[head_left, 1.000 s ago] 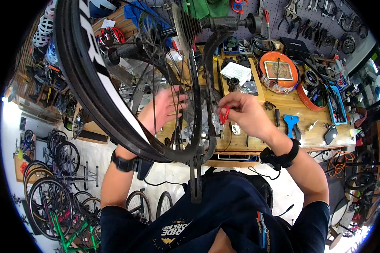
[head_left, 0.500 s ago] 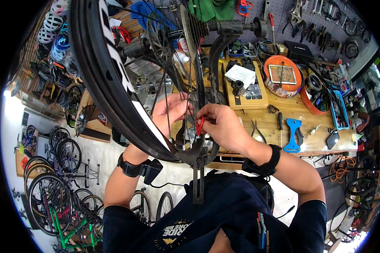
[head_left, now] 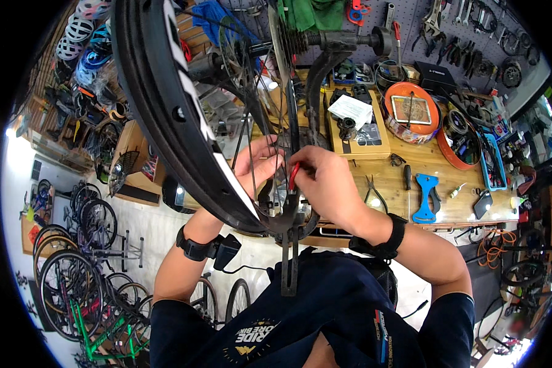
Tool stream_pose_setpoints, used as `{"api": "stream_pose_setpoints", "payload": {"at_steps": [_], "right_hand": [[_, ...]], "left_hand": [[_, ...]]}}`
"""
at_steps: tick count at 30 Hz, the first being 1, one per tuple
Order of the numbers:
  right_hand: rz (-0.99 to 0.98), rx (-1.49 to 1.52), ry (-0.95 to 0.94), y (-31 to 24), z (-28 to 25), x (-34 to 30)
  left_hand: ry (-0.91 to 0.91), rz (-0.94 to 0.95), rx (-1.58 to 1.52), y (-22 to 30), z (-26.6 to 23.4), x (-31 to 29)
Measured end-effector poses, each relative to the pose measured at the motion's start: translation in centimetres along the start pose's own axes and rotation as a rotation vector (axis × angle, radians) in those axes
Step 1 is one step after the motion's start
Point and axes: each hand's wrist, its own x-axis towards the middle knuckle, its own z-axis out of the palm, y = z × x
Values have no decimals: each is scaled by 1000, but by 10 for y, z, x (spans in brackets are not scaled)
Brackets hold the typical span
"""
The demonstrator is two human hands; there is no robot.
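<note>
A bicycle wheel with a deep black rim (head_left: 159, 116) and white lettering hangs in a dark metal truing stand (head_left: 332, 42). My right hand (head_left: 325, 183) pinches a small red spoke wrench (head_left: 294, 176) between thumb and fingers, at a spoke near the rim's lower part. My left hand (head_left: 256, 162) reaches in among the spokes from the left. Its thumb and fingertips close around a spoke (head_left: 248, 129), though the exact contact is partly hidden. The cassette (head_left: 282, 43) sits at the hub, toward the top of the view.
On the wooden bench (head_left: 365, 173) lie pliers (head_left: 375, 191), a screwdriver (head_left: 407, 178), a blue spoke tension gauge (head_left: 425, 197) and an open cardboard box (head_left: 369, 149). Orange round trays (head_left: 457, 149) stand farther right. Tools hang on the pegboard (head_left: 405, 12). Bikes (head_left: 83, 288) line the left floor.
The wheel has turned slightly, its rim lettering shifting along. My right hand has rolled over with the red spoke wrench, which now sits slightly higher. My left hand has moved a little right.
</note>
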Motion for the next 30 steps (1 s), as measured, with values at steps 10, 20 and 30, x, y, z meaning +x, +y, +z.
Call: {"api": "stream_pose_setpoints", "payload": {"at_steps": [10,20,30], "right_hand": [[-42,-9,-33,-1,14,-17],[41,-232,-174,-14,7,-13],[32,-232,-367,-5,8,1]], "left_hand": [[12,8,-37,-9,3,-2],[43,29,-32,3,12,-7],[46,-10,-56,-1,7,-5]]}}
